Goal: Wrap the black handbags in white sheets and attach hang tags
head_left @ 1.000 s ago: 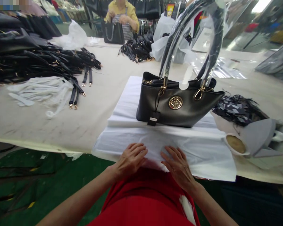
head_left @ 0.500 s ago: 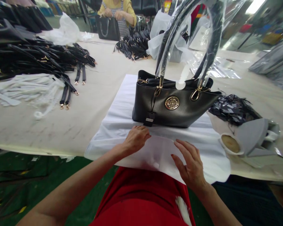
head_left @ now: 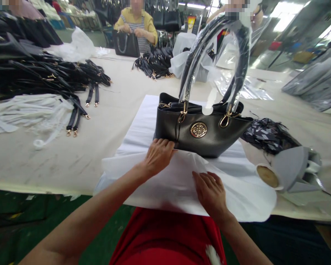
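Note:
A black handbag [head_left: 201, 140] with a round gold emblem stands upright on white sheets [head_left: 182, 184], its tall handles [head_left: 241, 55] wrapped in clear plastic. My left hand [head_left: 160, 156] is closed on the sheet's raised edge at the bag's lower left front and covers the hanging tag. My right hand [head_left: 211, 191] is closed on the same sheet, nearer to me and to the right, a little in front of the bag.
Black straps [head_left: 38, 75] and white strips [head_left: 30, 114] lie at the left. Patterned black pieces [head_left: 270, 136] and a roll [head_left: 267, 176] are at the right. Across the table [head_left: 110, 110], a person in yellow [head_left: 150, 24] holds a black bag [head_left: 127, 44].
My left hand has moved up to the bag's base with the sheet edge, covering the tag. My right hand has closed on the sheet, which is now lifted and creased. The view has tilted up slightly.

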### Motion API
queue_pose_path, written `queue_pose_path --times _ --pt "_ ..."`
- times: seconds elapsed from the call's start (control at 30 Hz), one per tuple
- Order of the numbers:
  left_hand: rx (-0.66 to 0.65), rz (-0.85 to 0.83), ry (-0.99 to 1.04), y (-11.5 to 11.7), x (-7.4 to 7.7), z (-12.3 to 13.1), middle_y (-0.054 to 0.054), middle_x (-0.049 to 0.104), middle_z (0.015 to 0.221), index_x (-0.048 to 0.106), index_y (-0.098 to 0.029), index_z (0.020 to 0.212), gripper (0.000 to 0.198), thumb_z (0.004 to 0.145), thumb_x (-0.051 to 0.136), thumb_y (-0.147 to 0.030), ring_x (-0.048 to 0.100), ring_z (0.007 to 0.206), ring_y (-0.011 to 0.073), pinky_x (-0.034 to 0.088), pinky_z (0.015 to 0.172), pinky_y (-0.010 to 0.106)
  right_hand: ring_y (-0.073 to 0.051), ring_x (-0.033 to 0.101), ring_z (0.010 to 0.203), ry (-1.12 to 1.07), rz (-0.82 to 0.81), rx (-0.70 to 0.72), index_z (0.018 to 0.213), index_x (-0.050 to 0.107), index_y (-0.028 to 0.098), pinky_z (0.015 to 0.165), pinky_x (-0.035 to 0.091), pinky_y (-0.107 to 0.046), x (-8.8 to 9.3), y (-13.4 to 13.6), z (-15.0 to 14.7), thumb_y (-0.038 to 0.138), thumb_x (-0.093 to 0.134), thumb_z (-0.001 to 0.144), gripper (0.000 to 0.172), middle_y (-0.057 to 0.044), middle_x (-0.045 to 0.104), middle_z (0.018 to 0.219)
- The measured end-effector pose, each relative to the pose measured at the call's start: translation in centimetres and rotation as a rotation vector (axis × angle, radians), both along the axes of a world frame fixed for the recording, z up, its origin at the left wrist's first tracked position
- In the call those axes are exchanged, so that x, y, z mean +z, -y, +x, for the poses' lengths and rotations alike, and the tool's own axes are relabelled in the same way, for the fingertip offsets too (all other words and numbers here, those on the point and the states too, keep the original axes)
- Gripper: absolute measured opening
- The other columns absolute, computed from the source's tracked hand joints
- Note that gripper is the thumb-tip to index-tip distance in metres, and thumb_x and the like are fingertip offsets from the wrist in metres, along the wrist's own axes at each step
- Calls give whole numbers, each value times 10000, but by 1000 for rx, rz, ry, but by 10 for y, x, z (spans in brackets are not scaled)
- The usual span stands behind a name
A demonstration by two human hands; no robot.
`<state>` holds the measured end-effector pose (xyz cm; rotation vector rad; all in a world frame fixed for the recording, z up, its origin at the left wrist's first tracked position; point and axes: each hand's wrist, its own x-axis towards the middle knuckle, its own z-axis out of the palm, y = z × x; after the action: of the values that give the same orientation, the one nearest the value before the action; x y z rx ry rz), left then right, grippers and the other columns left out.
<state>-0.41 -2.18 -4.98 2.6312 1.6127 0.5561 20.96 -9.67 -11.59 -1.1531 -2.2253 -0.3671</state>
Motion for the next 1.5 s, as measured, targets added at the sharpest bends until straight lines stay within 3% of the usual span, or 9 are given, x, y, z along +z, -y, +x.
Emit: queue_pose_path --times 0.17,0.27,0.43,0.6,0.9,1.03,1.1,1.27,1.5 --pt "-293 411 115 60 3 14 200 586 1192 517 -36 1198 610 877 453 -551 488 1160 316 349 992 475 -210 599 861 -125 -51 -49 1069 631 178 737 493 -343 51 2 5 116 462 840 291 -98 622 955" --pt "-232 453 55 74 12 25 170 598 1185 505 -41 1219 380 921 419 -261 501 1146 292 316 1009 477 -195 612 860 -152 -63 -35 1083 630 203 729 516 -318 86 0 5 103 462 830 320 -80 629 978" --pt "-141 544 -58 44 59 14 57 658 769 622 -99 931 278 885 351 -55 580 757 192 399 852 388 -160 642 791 -114 -109 48 1076 625 215 696 523 -272 138 -17 16 89 446 831 329 -40 689 926" --pt "-103 619 -225 9 114 5 24 608 670 598 -168 765 304 845 345 -19 548 699 169 387 854 379 -147 622 620 37 -150 16 910 670 250 567 463 -255 176 -56 34 176 449 857 239 3 685 754" --pt "97 716 -374 -38 157 9 58 601 690 583 -162 783 287 849 335 -34 553 758 206 415 822 427 -186 612 648 383 53 -319 799 659 185 626 385 -319 229 -110 17 18 420 785 292 -52 669 740" --pt "-10 832 -252 -19 139 23 92 627 785 603 -123 916 250 894 356 -89 578 778 225 452 687 358 -214 637 774 389 -17 -445 889 657 161 686 387 -327 224 -113 5 6 423 789 298 -90 687 822" --pt "-182 792 -226 -17 114 37 106 662 885 597 -101 1002 266 892 356 -73 607 871 214 478 766 331 -215 636 791 373 -34 -451 912 646 157 695 382 -320 218 -117 5 12 434 786 286 -94 686 819" --pt "-91 610 -269 -52 63 68 276 396 1390 384 40 1316 557 893 487 -307 345 1321 367 334 1063 480 -221 628 770 260 31 -431 936 619 142 695 379 -321 207 -134 15 63 466 812 212 -98 693 818" --pt "-30 273 -196 -81 74 85 312 262 1443 291 42 1367 774 800 610 -377 232 1368 379 269 1095 513 -215 601 931 -90 364 -136 1067 577 147 820 427 -344 165 -106 17 141 451 886 221 -105 668 1000"
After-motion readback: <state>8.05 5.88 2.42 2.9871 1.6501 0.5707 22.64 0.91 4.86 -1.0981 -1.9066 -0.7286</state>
